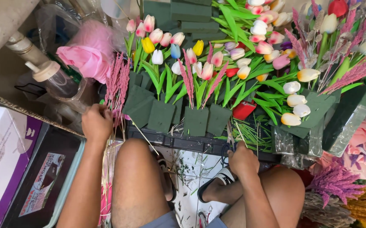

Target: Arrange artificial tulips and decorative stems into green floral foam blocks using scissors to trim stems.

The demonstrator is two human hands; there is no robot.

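My left hand (96, 122) is closed around the stems of a bunch of pink feathery grass sprigs (117, 82) at the left end of a row of dark green foam blocks (160, 115). My right hand (242, 158) grips a tool with blue handles, probably scissors (230, 141), its blades pointing up toward the foam blocks. Artificial tulips (206, 69) in pink, white, yellow and blue stand stuck in the blocks. My bare knees fill the lower middle.
A black crate edge (191, 143) carries the foam blocks. Pink cloth (88, 57) and a plastic bottle (50, 71) lie at upper left. A white and purple box (4, 160) sits at lower left. Purple and orange sprigs (339, 185) lie at lower right. Cut green bits litter the floor.
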